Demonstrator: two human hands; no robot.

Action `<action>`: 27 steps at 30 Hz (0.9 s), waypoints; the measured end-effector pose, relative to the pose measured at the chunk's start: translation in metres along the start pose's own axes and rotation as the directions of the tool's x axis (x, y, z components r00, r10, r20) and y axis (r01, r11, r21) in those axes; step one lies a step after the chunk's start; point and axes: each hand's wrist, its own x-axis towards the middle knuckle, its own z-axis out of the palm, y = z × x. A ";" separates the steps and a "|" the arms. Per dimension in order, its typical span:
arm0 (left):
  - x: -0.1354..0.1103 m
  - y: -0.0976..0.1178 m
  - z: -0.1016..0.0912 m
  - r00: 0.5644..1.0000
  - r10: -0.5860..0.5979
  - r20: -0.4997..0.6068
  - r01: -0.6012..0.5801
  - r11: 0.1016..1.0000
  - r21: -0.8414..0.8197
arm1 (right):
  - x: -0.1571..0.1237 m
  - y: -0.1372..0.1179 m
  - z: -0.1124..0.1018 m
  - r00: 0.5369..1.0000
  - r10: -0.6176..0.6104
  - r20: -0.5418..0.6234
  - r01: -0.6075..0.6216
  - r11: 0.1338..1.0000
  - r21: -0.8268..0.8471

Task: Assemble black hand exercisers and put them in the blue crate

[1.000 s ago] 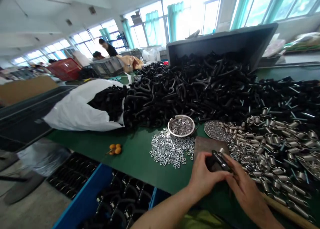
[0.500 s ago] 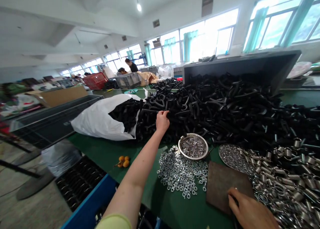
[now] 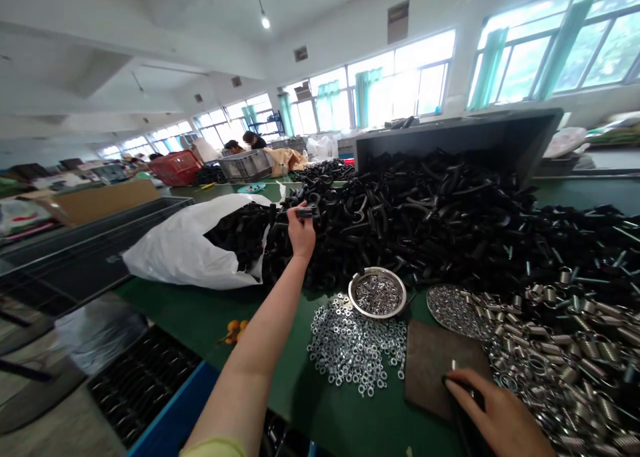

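Observation:
My left hand (image 3: 301, 233), arm stretched forward, is closed on a black plastic part (image 3: 306, 212) above the heap of black parts (image 3: 400, 217). At the lower right, my right hand (image 3: 497, 414) grips a black handle-like part (image 3: 465, 424) over a brown metal plate (image 3: 435, 360). A small bright pin (image 3: 453, 364) stands up by its fingertips. Left of the plate lies a pile of small metal nuts (image 3: 350, 347). Behind the nuts, a round steel bowl (image 3: 401, 304) holds small metal pins. Metal springs (image 3: 555, 350) are spread to the right of the plate.
A white sack (image 3: 175, 257) of black parts lies open at left. A grey crate (image 3: 535, 144) is tipped on its side behind the heap. Yellow-orange fruits (image 3: 233, 332) sit by my left forearm. A blue crate (image 3: 175, 410) stands at the table's near edge. People work far back.
My left hand has risen slightly from the heap, and a black part now shows in its fingers. My right hand stays by the plate, its pin more visible. The view has shifted slightly.

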 end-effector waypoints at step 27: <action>-0.254 0.155 -0.056 0.163 -0.149 0.975 0.926 0.363 -0.100 | -0.042 -0.073 -0.045 0.944 -0.268 -0.193 0.309 0.923 0.229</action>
